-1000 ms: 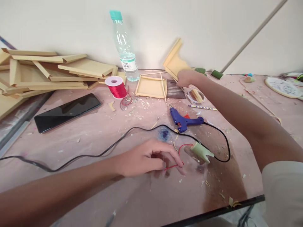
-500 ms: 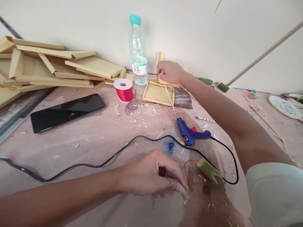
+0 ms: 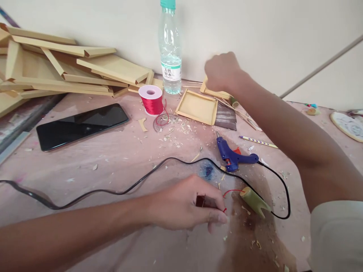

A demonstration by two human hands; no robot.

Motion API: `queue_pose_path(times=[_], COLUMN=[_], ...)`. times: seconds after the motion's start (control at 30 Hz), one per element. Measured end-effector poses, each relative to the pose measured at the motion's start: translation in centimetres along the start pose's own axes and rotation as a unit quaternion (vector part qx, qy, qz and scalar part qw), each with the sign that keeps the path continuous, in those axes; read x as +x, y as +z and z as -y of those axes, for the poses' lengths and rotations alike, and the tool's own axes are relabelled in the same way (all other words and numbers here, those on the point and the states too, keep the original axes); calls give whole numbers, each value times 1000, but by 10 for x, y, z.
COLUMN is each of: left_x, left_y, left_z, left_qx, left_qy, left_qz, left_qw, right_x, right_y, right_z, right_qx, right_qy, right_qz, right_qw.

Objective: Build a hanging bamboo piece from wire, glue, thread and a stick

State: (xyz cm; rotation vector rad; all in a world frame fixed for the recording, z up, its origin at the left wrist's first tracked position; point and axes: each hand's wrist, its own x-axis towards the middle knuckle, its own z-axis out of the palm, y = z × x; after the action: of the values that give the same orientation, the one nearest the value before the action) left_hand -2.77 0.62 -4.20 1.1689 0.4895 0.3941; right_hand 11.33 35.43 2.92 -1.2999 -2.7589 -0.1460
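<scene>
My left hand (image 3: 187, 206) rests low on the pink table (image 3: 107, 158), its thumb and fingers pinched shut on a red thread (image 3: 231, 191). That thread runs to a small green forked bamboo piece (image 3: 253, 201) just right of the hand. My right hand (image 3: 222, 71) reaches to the back by the wall. It is closed in a fist on the top of a flat wooden frame piece (image 3: 215, 93) lying behind a square wooden tray (image 3: 197, 107). Its fingers are hidden behind the knuckles.
A blue glue gun (image 3: 234, 155) lies between the hands, its black cord (image 3: 113, 190) looping left across the table. A water bottle (image 3: 170, 49), red thread spool (image 3: 151, 100), phone (image 3: 82, 124), striped pencil (image 3: 258, 141) and stacked wooden frames (image 3: 65, 75) surround them. Shavings litter the surface.
My right hand carried the wooden frame piece down from mid-air to behind the square tray. My left hand closed from loose fingers into a pinch on the red thread. The view shifted left.
</scene>
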Motion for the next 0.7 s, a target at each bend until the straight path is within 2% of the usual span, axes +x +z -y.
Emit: queue_pose_path(times=[0.17, 0.3, 0.43, 0.57, 0.67, 0.7], left_x=[1, 1, 0, -1, -3, -3], left_y=[-2, -4, -5, -3, -1, 0], left_z=[0, 3, 0, -6, -7, -6], left_qx=[34, 76, 59, 66, 79, 83], left_qy=[20, 41, 37, 62, 83, 90], left_qz=[-14, -6, 2, -11, -38, -47], left_qw=[999, 996, 998, 996, 993, 991], right_x=[12, 25, 28, 19, 1, -9], right_y=[10, 22, 22, 1, -32, -45], right_z=[30, 38, 44, 45, 41, 40], right_qx=[-49, -62, -62, -62, -56, -47], right_qy=[-23, -7, 2, -15, -38, -44], right_qz=[54, 104, 119, 80, -1, -49], right_qw=[997, 993, 991, 995, 998, 997])
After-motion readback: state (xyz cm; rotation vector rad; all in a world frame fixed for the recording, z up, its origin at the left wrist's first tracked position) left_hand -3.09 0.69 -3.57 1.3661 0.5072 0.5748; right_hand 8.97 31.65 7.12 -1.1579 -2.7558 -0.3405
